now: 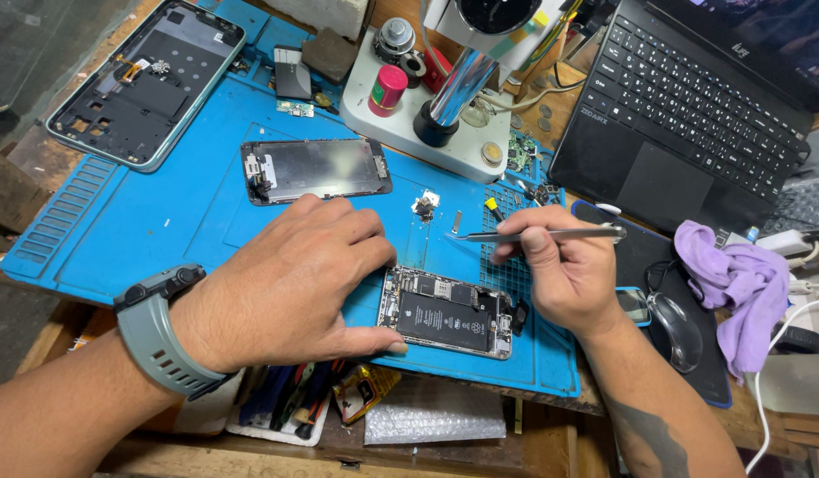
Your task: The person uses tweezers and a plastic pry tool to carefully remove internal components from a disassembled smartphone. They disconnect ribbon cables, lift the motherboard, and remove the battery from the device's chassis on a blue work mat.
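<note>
Phone repair at mid-disassembly, head view. An opened phone body [447,312], battery and circuit boards exposed, lies near the front edge of the blue repair mat [161,221] on the worktop; it is steadied by the left hand [285,283], whose grip is pressed flat over its left end, thumb along the lower edge. Metal tweezers [538,235] are pinched in the right hand [564,274], tips pointing left above the mat, apparently carrying nothing (tips too small to confirm). Done: screen assy. [316,170] removed, laid face-down further back; small removed parts [424,205] set beside it. Left: battery and boards not yet lifted. A second phone frame [146,82] rests at far left. Packages: red-and-green cylindrical bottle [388,89] on the white microscope base [409,124]; silver padded pouch [431,416] under the front edge.
</note>
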